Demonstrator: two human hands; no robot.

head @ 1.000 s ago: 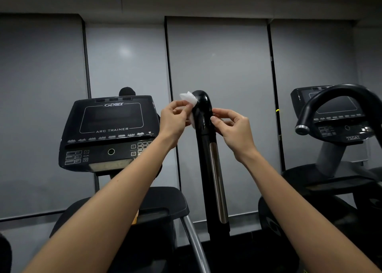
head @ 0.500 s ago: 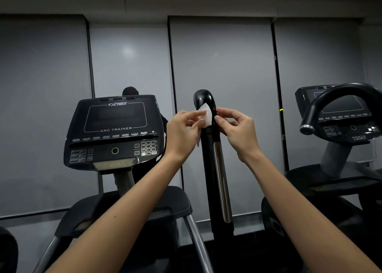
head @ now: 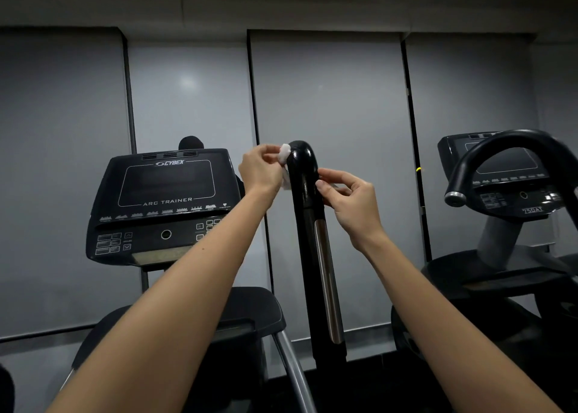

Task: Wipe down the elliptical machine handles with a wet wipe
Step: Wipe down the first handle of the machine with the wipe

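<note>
The white wipe (head: 284, 155) is bunched against the left side of the rounded top of a black upright handle (head: 302, 174), with a loose end of it hanging down along the handle's left edge. The left hand (head: 261, 171) holds it there: its fingers (head: 269, 149) and thumb are curled and pinch the wad at the tips, pressing it onto the handle. The right hand (head: 352, 201) is on the other side of the handle, a little lower. Its thumb lies against the front of the handle and its forefinger reaches to the handle's right edge, the other fingers curled loosely behind. Whether this hand pinches an end of the wipe or only touches the handle cannot be told. Both forearms reach up from the bottom corners of the view, bare.

Below the hands the handle runs straight down, with a long metal strip (head: 326, 282) set into its front. To the left of the handle, behind the left forearm, is the machine's dark console (head: 162, 199), marked CYBEX and ARC TRAINER, with rows of small buttons along its lower part. A silver tube (head: 295, 369) slants down near the foot of the handle. On the right stands a second machine (head: 513, 256) with its own console, and a curved black bar (head: 500, 142) with a silver end cap arches in front of it. Grey blinds (head: 328, 106) split by dark vertical lines fill the wall behind everything.
</note>
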